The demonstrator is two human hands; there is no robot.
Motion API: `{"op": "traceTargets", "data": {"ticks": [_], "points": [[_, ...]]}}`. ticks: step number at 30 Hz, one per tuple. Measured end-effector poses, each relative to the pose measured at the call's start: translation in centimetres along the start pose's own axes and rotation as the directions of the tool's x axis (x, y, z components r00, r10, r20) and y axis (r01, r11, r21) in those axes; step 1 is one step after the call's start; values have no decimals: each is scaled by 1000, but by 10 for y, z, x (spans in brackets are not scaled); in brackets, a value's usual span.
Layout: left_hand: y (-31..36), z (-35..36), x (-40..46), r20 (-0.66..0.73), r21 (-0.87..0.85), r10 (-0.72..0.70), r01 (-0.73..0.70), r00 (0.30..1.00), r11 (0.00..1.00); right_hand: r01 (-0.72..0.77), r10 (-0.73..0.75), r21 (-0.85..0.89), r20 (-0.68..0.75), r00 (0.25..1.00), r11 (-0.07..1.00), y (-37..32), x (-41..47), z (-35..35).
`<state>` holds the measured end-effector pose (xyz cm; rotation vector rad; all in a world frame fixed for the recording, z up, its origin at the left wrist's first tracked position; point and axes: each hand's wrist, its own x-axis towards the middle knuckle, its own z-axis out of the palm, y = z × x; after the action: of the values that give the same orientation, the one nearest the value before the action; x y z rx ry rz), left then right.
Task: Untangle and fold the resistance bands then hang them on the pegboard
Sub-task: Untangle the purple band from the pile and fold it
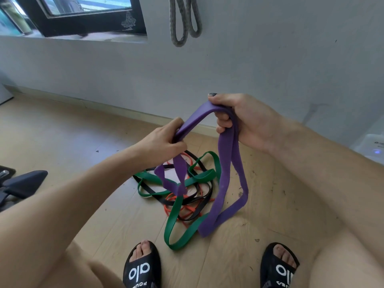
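So I'm looking down at the tangled pile of green, black and orange rubber bands [187, 190] on the wooden floor [62, 142], right below my hands and ahead of my feet. The wide purple rubber resistance band [225, 163] is bridged between my hands, long loops hanging down into the pile. My right hand [247, 121] grips it higher, my left hand [164, 142] pinches it lower and sits nearer the tangle. Can't tell if purple's still snagged underneath. No pegboard in view, only grey loops [185, 19] on the wall.
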<state>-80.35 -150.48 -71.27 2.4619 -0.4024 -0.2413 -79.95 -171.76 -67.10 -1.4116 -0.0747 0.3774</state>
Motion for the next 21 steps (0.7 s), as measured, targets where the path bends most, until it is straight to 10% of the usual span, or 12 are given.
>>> {"op": "traceTargets", "data": {"ticks": [16, 21], "points": [[-54, -10, 5, 196, -68, -208, 225, 958, 972, 19, -20, -3, -209, 978, 1000, -2, 13, -33], [-59, -18, 0, 194, -139, -210, 238, 958, 961, -88, -74, -646, -221, 973, 758, 20, 24, -67]]}}
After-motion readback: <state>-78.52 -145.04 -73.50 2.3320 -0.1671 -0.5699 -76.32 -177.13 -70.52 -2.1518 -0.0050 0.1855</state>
